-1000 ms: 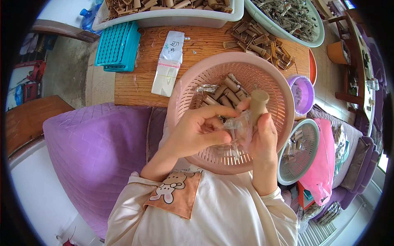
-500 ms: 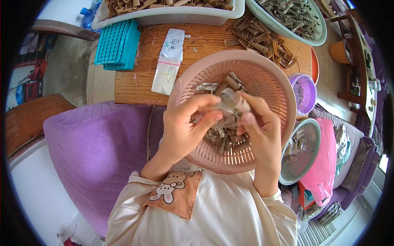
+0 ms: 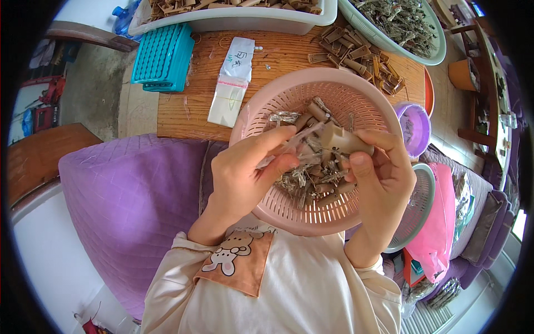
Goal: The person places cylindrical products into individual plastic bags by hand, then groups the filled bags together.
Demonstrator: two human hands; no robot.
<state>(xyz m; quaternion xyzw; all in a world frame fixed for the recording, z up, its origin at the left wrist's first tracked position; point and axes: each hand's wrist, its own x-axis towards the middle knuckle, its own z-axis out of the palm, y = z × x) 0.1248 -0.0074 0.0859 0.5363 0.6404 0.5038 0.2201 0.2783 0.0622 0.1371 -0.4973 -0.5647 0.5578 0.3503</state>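
Observation:
Over a pink slotted basket point(image 3: 364, 100), both my hands are closed on things. My left hand point(image 3: 242, 170) pinches a small clear plastic bag point(image 3: 305, 143) between thumb and fingers. A tan plastic piece point(image 3: 344, 140) is gripped in my right hand point(image 3: 385, 175), thumb below and fingers above, beside the bag's edge. Whether part of the piece is still within the bag, I cannot tell. Beneath my hands, the basket holds similar tan pieces point(image 3: 318, 110) and crinkled grey-silver bits point(image 3: 300, 189), partly hidden by my fingers.
Teal plastic trays point(image 3: 161, 58) and a pack of clear bags point(image 3: 225, 106) lie on the wooden table point(image 3: 197, 131). Loose tan pieces point(image 3: 356, 55), a white tub point(image 3: 267, 19) and a pale basket point(image 3: 442, 47) sit farther back. A purple bucket point(image 3: 417, 131) stands right.
My right hand has moved right, drawing the tan piece away from my left hand. The piece now shows plainly, where before it was bundled within the clear plastic between both hands.

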